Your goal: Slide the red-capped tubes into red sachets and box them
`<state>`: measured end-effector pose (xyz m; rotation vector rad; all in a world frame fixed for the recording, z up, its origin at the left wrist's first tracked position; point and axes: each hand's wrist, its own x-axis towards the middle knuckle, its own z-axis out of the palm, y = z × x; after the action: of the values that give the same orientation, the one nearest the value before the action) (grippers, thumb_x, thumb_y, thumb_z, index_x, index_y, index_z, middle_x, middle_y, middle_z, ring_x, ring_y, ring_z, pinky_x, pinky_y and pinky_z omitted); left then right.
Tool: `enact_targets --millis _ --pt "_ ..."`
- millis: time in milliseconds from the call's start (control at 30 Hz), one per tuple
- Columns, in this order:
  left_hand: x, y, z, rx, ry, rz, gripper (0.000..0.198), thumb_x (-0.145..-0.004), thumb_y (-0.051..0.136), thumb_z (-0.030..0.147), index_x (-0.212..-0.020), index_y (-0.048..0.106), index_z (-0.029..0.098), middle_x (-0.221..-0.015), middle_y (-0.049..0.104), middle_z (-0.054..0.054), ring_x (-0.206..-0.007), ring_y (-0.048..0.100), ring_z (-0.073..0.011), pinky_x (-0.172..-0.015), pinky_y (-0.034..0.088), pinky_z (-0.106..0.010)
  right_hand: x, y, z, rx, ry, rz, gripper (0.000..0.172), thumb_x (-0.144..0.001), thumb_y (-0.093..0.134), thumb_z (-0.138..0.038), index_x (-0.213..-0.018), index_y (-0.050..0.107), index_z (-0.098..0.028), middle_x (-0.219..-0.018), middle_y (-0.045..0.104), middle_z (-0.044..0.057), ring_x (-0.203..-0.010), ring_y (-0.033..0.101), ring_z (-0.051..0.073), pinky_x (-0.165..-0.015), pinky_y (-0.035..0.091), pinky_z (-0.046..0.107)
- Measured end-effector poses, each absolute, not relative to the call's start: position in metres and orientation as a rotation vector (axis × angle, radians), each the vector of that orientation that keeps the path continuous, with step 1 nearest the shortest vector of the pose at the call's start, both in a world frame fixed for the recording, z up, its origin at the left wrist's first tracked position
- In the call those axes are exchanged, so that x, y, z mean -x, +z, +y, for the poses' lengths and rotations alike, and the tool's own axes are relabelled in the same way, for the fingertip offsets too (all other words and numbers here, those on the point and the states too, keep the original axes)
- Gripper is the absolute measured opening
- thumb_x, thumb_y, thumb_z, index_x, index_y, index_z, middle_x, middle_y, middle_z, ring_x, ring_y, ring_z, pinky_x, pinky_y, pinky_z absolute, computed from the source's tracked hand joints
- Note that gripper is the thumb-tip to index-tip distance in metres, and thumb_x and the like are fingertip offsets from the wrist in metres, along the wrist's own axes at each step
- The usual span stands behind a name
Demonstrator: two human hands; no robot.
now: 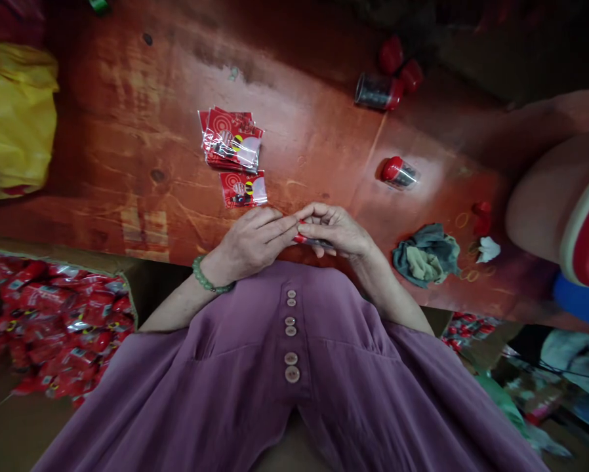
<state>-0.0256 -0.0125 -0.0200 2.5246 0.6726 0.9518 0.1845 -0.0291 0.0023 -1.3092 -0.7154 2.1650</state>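
Note:
Just past the table's near edge, in front of my body, my left hand (258,239) and my right hand (336,229) meet around a small red-and-clear item (319,242). The thumb and fingers of my right hand are closed on it. My left fingers press together over its left end, covering much of it. Its exact kind is hard to make out. Beyond my left hand lies a single red printed card sleeve (243,189) in shiny clear film, below a loose stack of similar red sleeves (231,139).
On the right lie a red-capped clear container (397,172), another clear container (373,90) beside red caps (390,54), a crumpled grey-green cloth (427,255) and a large tub (550,190). A box of red packets (63,321) stands lower left; a yellow bag (16,124) is far left.

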Motion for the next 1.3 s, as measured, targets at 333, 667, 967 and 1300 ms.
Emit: enact_targets --millis 333,667,967,1300 --pt "0.032 -0.010 -0.015 -2.278 1.019 0.897 0.035 -0.090 0.069 0.037 -0.124 0.064 0.028 -0.123 0.070 -0.006 -0.121 0.059 -0.0268 -0.103 0.043 -0.047 -0.166 0.011 -0.036 1.363 1.816 -0.822 0.038 -0.080 0.075 -0.053 -0.092 0.059 -0.021 -0.057 0.062 -0.008 -0.034 0.052 0.005 -0.030 0.030 0.015" --pt "0.024 0.015 -0.035 -0.519 0.804 0.858 0.039 -0.077 0.078 0.055 -0.094 0.073 0.020 -0.090 0.075 -0.005 -0.082 0.071 -0.0164 -0.075 0.059 -0.030 -0.142 0.019 -0.039 1.395 1.094 -1.395 0.031 -0.087 0.069 -0.053 -0.100 0.066 -0.026 -0.088 0.069 0.003 -0.071 0.064 0.017 -0.073 0.058 0.036" --pt "0.005 0.010 -0.026 -0.482 0.955 1.069 0.034 -0.073 0.082 0.050 -0.081 0.076 0.017 -0.076 0.075 -0.002 -0.069 0.067 -0.0129 -0.071 0.056 -0.026 -0.133 0.019 -0.041 1.419 1.304 -1.346 0.040 -0.097 0.053 -0.047 -0.130 0.050 -0.024 -0.113 0.066 0.008 -0.098 0.067 0.018 -0.090 0.058 0.036" --pt "0.003 -0.010 -0.020 -0.669 0.896 1.095 0.026 -0.073 0.083 0.044 -0.076 0.078 0.019 -0.072 0.074 0.000 -0.061 0.063 -0.0098 -0.064 0.054 -0.022 -0.151 0.011 -0.048 1.448 1.251 -1.407 0.031 -0.096 0.057 -0.036 -0.124 0.058 -0.024 -0.114 0.067 0.009 -0.102 0.067 0.022 -0.091 0.060 0.041"
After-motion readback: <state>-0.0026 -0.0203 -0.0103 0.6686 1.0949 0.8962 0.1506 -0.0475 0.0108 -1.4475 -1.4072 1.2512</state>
